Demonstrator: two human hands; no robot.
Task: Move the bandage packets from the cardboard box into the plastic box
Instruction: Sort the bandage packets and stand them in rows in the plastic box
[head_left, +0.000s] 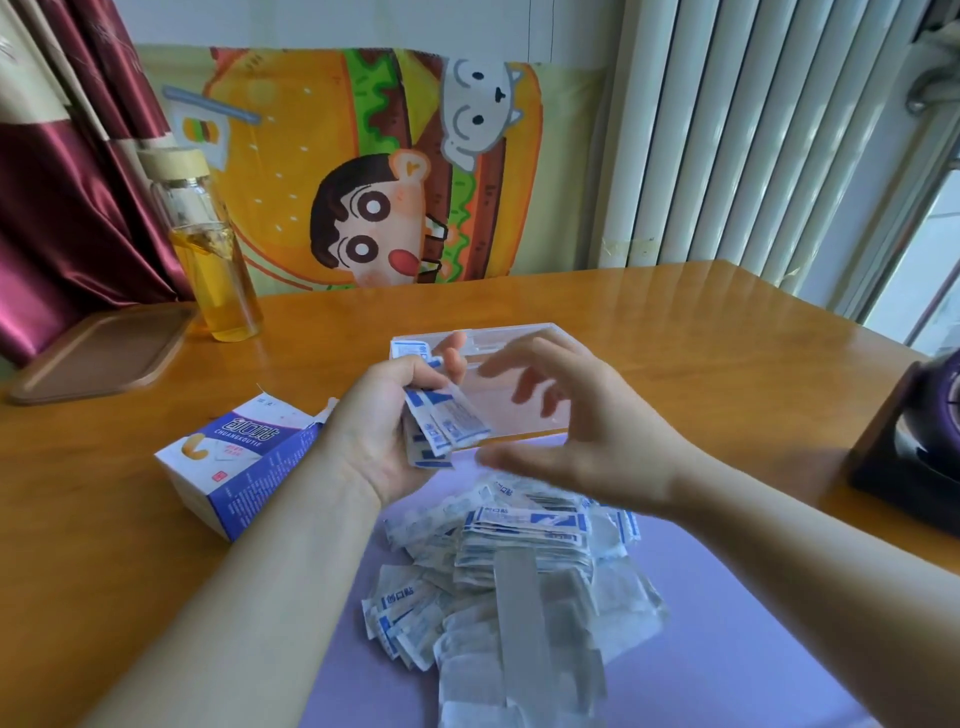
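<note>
Packets (448, 427) in left hand (378, 431) near plastic box (519, 329)

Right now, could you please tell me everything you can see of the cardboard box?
The cardboard box is white and violet-blue, printed with lettering and a yellow bandage picture. It lies flat on the wooden table, its far end open, with a flap sticking up close to the left hand. Nothing grips it, and its inside is hidden.
</note>
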